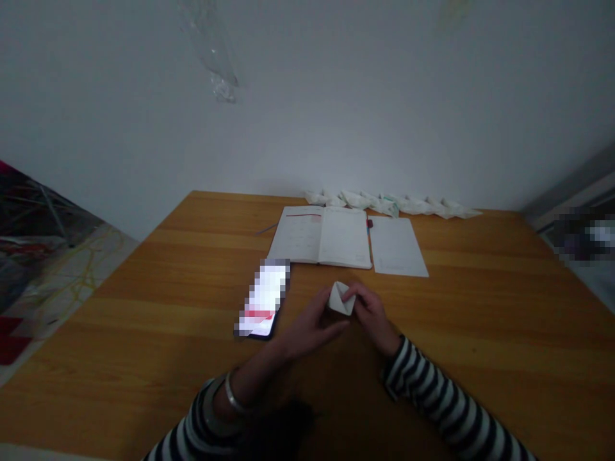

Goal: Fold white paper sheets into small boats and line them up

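A small piece of folded white paper, with crease lines meeting near its middle, is held above the table between my two hands. My left hand grips its left edge, thumb stretched out below it. From the right, my right hand pinches the paper, a finger pressing on its face. Left of my hands a phone with a lit screen lies on the table. Beyond them is an open notebook, and a loose white sheet lies along its right side.
The wooden table stands against a pale wall. Several folded white paper shapes sit in a row along its back edge. Clear plastic hangs on the wall. Dark clutter is on the floor at left.
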Tool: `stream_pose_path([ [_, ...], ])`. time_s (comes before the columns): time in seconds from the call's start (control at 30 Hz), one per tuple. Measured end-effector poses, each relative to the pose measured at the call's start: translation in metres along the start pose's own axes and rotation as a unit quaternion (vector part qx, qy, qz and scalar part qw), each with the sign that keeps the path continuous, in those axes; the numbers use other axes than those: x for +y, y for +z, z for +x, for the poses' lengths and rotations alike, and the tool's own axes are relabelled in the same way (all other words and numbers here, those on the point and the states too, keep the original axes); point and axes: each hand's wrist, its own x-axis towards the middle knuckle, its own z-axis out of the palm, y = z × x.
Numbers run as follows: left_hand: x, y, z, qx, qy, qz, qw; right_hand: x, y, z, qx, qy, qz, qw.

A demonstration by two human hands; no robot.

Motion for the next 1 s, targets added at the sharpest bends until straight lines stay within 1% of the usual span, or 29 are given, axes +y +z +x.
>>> stream_pose_path([
  [0.03, 0.001, -0.002, 0.001, 0.015, -0.022, -0.010, 1.000, 0.000, 0.000, 0.001, -0.016, -0.019, -0.017, 1.000],
  [0.1, 0.002, -0.004, 0.004, 0.067, -0.064, -0.015, 0.996, 0.000, 0.002, 0.001, -0.059, -0.057, -0.049, 0.995],
  [0.17, 0.000, -0.005, 0.007, 0.110, -0.083, -0.004, 0.990, -0.001, 0.004, 0.000, -0.091, -0.085, -0.074, 0.990],
  [0.2, -0.001, -0.006, 0.008, 0.121, -0.088, 0.005, 0.989, -0.002, 0.004, -0.001, -0.093, -0.093, -0.081, 0.988],
  [0.27, -0.004, -0.007, 0.009, 0.140, -0.093, 0.018, 0.986, -0.004, 0.004, -0.003, -0.080, -0.087, -0.085, 0.989],
  [0.37, -0.007, -0.007, 0.007, 0.177, -0.089, 0.030, 0.980, -0.006, 0.004, -0.005, -0.048, -0.030, -0.054, 0.997],
  [0.43, -0.008, -0.007, 0.004, 0.200, -0.068, 0.043, 0.977, -0.007, 0.004, -0.005, -0.033, 0.009, -0.042, 0.999],
  [0.5, -0.007, -0.005, 0.000, 0.208, -0.026, 0.072, 0.975, -0.008, 0.006, -0.005, -0.024, 0.021, -0.057, 0.998],
  [0.6, -0.003, -0.003, -0.005, 0.196, 0.042, 0.117, 0.973, -0.008, 0.009, -0.004, -0.017, -0.006, -0.071, 0.997],
  [0.67, 0.000, -0.003, -0.006, 0.190, 0.065, 0.128, 0.971, -0.009, 0.010, -0.005, -0.016, -0.028, -0.063, 0.997],
  [0.77, 0.004, -0.003, -0.004, 0.188, 0.073, 0.125, 0.972, -0.011, 0.011, -0.008, -0.004, -0.020, -0.057, 0.998],
  [0.83, 0.005, -0.004, -0.002, 0.192, 0.068, 0.120, 0.972, -0.012, 0.012, -0.010, 0.033, -0.007, -0.032, 0.999],
  [0.93, 0.004, -0.004, 0.000, 0.225, 0.056, 0.112, 0.966, -0.013, 0.011, -0.009, 0.099, -0.017, -0.005, 0.995],
  [1.0, 0.003, -0.003, 0.000, 0.249, 0.055, 0.110, 0.961, -0.013, 0.009, -0.006, 0.120, -0.040, -0.034, 0.991],
])
